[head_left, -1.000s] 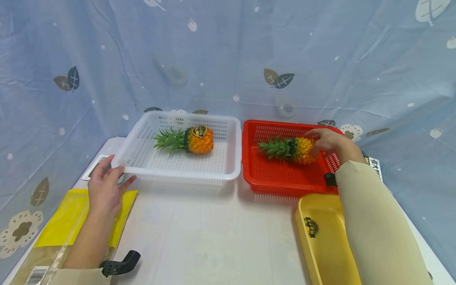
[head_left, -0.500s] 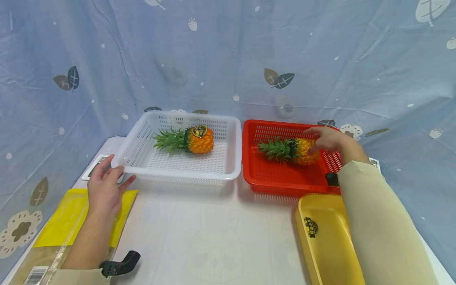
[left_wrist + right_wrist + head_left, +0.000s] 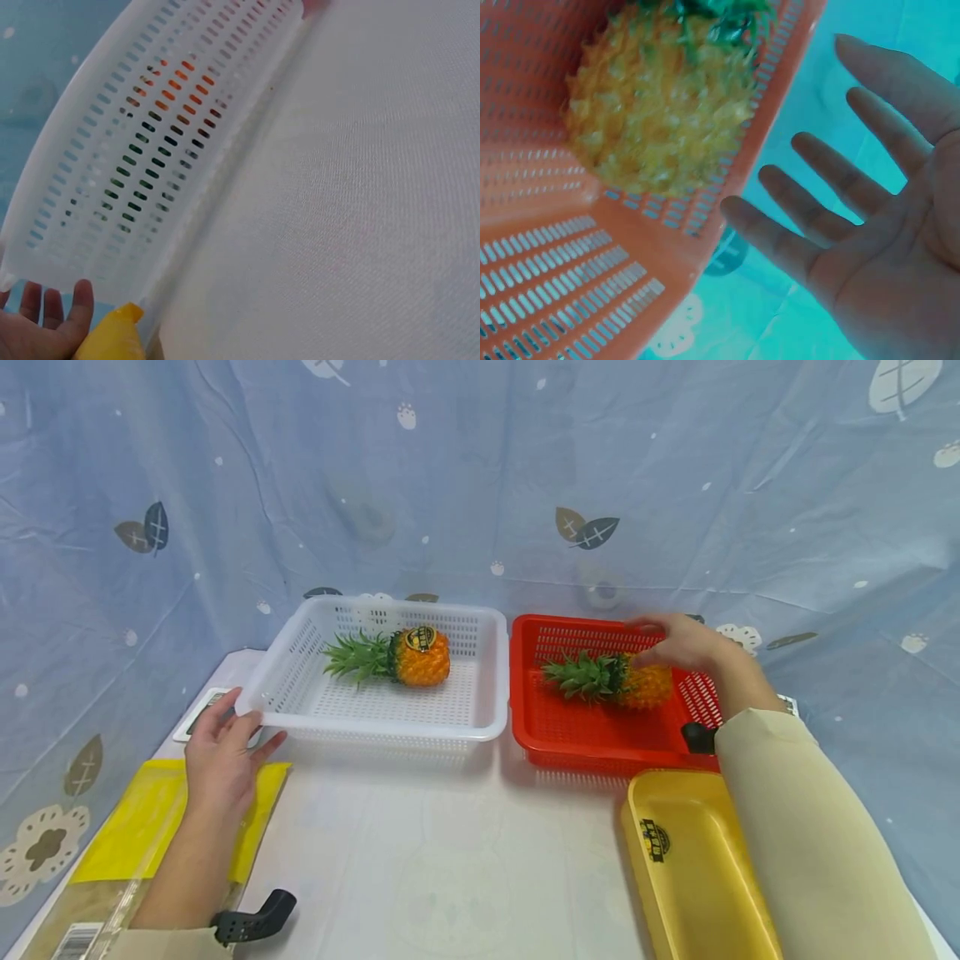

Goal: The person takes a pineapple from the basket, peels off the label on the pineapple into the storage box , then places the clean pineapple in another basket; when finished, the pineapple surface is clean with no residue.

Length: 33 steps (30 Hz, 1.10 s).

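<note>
With the middle of the white table (image 3: pixel 450 827) serving as the clock hub, a white basket (image 3: pixel 375 727) is standing at 11 o'clock and a red basket (image 3: pixel 570 739) at 2 o'clock, their facing rims running just beside each other and leaving only a narrow slot. The left hand (image 3: pixel 221 764) is resting at the white basket's 7 o'clock corner; its grip is spread, the fingers fanning apart at the rim's edge. The right hand (image 3: pixel 686 647) is hovering over the red basket's 1 o'clock side; its grip is also spread, the right wrist view showing all fingertips standing apart from the fruit. Beneath that hand, the yellow pineapple (image 3: pixel 628 685) is lying on its side in the red basket, its crown pointing toward 9 o'clock and floor room extending on its 6 o'clock side. In the white basket, an orange pineapple (image 3: pixel 416 664) is lying likewise, crown toward 9 o'clock, with floor showing around it. A yellow tray (image 3: pixel 697 860) is occupying 3 o'clock, its far edge sitting close to the red basket's near edge. A yellow-topped bag (image 3: pixel 112 835) is lying flat at 9 o'clock, partly under the left forearm. Between bag and tray, a broad stretch of tabletop is giving room for movement.
</note>
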{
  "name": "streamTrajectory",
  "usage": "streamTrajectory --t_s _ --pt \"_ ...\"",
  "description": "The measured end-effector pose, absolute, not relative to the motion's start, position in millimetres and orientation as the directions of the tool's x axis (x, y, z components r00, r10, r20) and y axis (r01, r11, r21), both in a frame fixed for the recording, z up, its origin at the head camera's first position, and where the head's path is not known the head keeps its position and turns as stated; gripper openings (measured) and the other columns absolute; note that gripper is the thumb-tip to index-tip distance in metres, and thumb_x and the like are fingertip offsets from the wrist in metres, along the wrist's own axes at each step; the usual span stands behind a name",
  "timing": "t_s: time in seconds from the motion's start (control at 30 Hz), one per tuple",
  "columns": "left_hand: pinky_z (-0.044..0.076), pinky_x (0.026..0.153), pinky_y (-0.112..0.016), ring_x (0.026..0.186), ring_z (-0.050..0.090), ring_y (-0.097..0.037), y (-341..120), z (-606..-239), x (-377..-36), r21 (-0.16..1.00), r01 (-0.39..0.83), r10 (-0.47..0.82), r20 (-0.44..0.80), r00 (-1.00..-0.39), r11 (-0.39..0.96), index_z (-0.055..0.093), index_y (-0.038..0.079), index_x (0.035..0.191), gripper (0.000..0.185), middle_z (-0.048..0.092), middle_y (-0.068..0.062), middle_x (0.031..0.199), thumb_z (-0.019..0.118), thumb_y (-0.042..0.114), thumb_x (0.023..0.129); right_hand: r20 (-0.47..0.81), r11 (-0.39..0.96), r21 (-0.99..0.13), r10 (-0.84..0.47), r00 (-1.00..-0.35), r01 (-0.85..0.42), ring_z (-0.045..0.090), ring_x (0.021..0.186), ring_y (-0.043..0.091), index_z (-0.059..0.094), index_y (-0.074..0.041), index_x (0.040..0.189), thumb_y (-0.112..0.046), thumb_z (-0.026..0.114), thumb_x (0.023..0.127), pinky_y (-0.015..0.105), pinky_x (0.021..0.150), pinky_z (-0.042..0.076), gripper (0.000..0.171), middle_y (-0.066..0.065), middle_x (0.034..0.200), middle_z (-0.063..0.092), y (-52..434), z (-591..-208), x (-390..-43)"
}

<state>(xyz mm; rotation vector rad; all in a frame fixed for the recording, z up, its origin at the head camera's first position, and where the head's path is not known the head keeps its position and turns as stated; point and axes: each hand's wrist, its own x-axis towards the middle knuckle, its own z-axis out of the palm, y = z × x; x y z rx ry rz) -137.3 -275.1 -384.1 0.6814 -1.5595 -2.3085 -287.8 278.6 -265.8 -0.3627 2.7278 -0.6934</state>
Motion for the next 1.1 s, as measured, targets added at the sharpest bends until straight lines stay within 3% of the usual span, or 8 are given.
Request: streamTrajectory --t_s 0.57,1.1 --pt "0.063 0.078 -0.032 0.129 0.049 -0.021 -276.8 -382.8 -135.3 0.922 -0.032 -0.452 -0.219 -0.865 -0.385 0.046 0.03 0.155 0.061 0.048 0.006 0.148 0.069 0.02 0.1 -0.114 0.76 -0.59 -0.414 -0.903 -0.274 0.047 0.14 0.046 0.046 -0.011 0.154 -0.021 0.068 0.099 0.065 0.109 0.044 0.06 0.025 0.154 0.048 231.9 -251.9 -274.2" --pt "0.063 0.075 -0.029 0.127 0.051 -0.018 -276.3 -383.4 -136.3 0.927 -0.044 -0.468 -0.228 -0.854 -0.372 0.045 0.03 0.155 0.058 0.05 0.006 0.146 0.065 0.018 0.102 -0.084 0.749 -0.599 -0.408 -0.909 -0.281 0.052 0.134 0.035 0.054 -0.024 0.149 -0.026 0.066 0.1 0.056 0.102 0.054 0.051 0.013 0.149 0.055 181.5 -237.1 -267.7"
